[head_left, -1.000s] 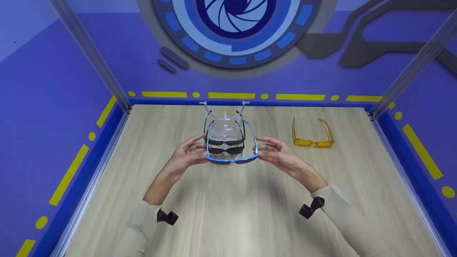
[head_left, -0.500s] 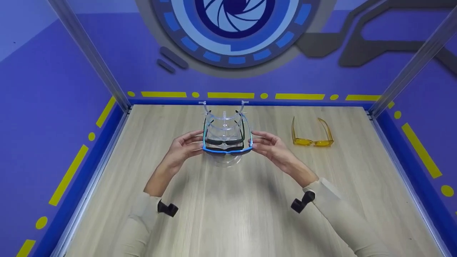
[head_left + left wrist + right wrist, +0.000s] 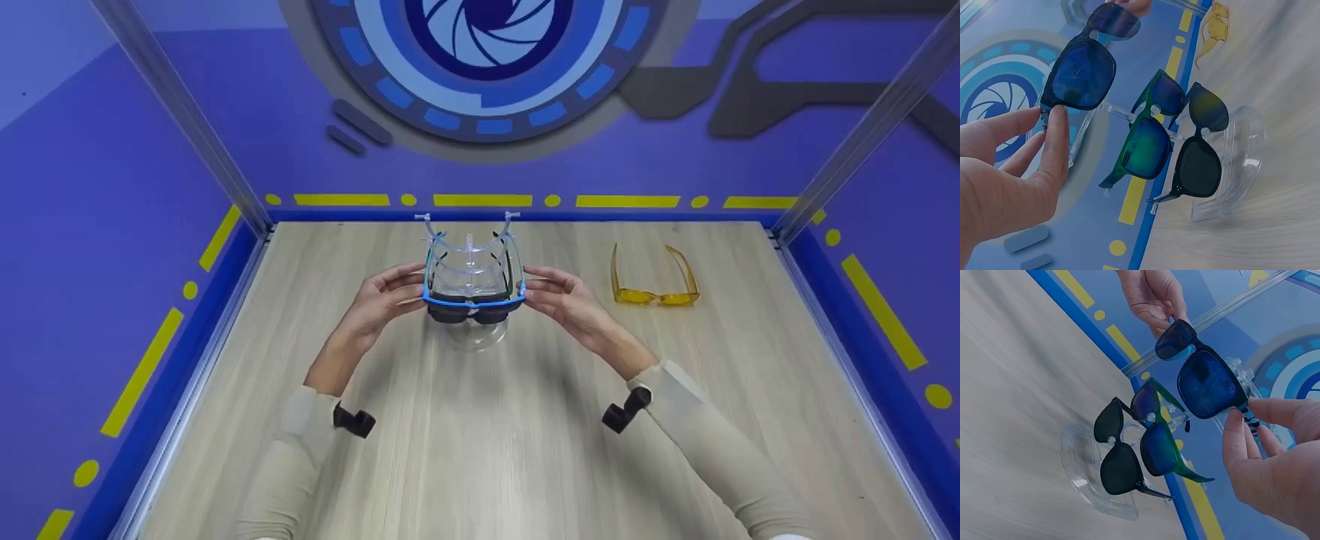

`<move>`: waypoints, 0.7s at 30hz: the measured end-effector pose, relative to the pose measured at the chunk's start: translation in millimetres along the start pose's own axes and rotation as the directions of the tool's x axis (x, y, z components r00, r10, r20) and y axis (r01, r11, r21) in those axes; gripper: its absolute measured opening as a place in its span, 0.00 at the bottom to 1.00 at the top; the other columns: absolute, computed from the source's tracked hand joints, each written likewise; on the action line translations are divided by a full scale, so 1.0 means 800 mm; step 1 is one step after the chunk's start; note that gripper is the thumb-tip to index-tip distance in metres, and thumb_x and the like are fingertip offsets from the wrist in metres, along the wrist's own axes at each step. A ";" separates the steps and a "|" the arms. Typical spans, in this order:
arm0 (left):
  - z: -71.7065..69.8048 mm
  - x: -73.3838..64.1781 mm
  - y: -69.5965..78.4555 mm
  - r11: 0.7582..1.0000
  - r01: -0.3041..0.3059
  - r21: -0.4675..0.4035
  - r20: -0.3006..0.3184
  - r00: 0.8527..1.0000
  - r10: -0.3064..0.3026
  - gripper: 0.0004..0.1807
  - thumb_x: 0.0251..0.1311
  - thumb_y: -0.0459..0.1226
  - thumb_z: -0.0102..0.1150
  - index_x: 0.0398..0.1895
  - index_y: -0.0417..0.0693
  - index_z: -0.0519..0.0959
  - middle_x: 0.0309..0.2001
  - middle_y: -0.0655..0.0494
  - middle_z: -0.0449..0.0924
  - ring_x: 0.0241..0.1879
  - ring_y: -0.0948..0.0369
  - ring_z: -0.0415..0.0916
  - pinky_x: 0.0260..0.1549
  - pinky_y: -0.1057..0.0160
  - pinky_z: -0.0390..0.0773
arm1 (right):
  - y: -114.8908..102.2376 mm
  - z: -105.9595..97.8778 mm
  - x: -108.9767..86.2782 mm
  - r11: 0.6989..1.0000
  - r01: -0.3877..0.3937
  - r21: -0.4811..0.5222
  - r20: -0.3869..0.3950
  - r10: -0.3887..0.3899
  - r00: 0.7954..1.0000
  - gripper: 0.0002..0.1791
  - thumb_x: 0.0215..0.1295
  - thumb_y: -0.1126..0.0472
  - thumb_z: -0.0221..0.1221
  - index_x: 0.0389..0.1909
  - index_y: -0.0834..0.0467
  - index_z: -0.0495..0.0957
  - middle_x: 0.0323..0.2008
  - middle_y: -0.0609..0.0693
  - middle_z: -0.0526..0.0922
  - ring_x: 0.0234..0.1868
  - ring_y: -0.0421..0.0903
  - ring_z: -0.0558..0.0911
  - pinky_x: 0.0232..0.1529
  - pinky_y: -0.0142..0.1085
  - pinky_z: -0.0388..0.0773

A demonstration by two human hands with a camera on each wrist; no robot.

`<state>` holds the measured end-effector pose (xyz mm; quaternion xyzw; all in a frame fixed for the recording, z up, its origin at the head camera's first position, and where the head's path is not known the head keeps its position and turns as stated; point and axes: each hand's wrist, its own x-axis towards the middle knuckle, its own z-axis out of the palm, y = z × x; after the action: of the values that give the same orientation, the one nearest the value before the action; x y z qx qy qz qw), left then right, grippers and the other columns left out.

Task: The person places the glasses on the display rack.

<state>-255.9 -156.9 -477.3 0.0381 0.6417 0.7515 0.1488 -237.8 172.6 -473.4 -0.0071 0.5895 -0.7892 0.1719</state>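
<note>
Both hands hold a pair of blue-framed sunglasses [image 3: 474, 304], lenses facing the person. My left hand [image 3: 375, 306] pinches the left hinge end between thumb and fingers; my right hand [image 3: 574, 306] pinches the other end. The pair is up at the top of a clear display stand [image 3: 480, 341], above the other pairs. Green-framed sunglasses [image 3: 1145, 146] rest on the stand in the left wrist view, with black sunglasses [image 3: 1201, 166] below them. In the right wrist view the held lenses [image 3: 1206, 385] look dark blue. Whether the held pair touches the stand's top arms cannot be told.
Yellow-tinted glasses [image 3: 657, 297] lie on the wooden table [image 3: 750, 375] to the right, temples pointing back. A blue printed wall [image 3: 345, 165] stands behind the stand, with metal posts [image 3: 202, 127] at the corners.
Both hands have carried the blue sunglasses away from the person and slightly left, to the stand's top. The lower pairs' lenses are now partly covered by them in the head view.
</note>
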 end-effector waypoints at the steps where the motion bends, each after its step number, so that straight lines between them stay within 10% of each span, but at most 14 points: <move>1: 0.000 0.002 0.001 1.000 0.003 0.000 -0.002 1.000 -0.003 0.26 0.69 0.27 0.59 0.70 0.37 0.72 0.62 0.39 0.79 0.53 0.58 0.84 0.54 0.62 0.85 | 0.000 0.000 0.002 1.000 -0.001 0.008 -0.008 0.001 1.000 0.29 0.69 0.73 0.61 0.70 0.66 0.68 0.53 0.55 0.84 0.53 0.45 0.85 0.60 0.35 0.82; 14: -0.007 0.032 0.001 0.998 0.022 -0.059 0.007 1.000 -0.022 0.27 0.69 0.27 0.59 0.71 0.37 0.70 0.51 0.54 0.85 0.51 0.59 0.85 0.52 0.63 0.85 | 0.000 0.001 0.019 0.998 0.035 0.046 -0.047 -0.033 0.998 0.28 0.69 0.74 0.60 0.69 0.70 0.67 0.46 0.49 0.86 0.48 0.41 0.85 0.59 0.34 0.82; 21: -0.007 0.037 0.002 0.999 0.015 -0.030 -0.015 1.000 -0.016 0.26 0.69 0.27 0.59 0.70 0.37 0.71 0.64 0.37 0.77 0.52 0.60 0.84 0.54 0.63 0.85 | 0.002 0.003 0.026 0.999 0.030 0.041 -0.074 -0.027 0.997 0.29 0.71 0.73 0.59 0.71 0.72 0.64 0.47 0.51 0.85 0.50 0.42 0.85 0.61 0.35 0.82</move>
<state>-285.8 -154.7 -480.4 0.0249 0.6317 0.7601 0.1502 -256.4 164.3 -477.8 0.0172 0.5787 -0.8035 0.1387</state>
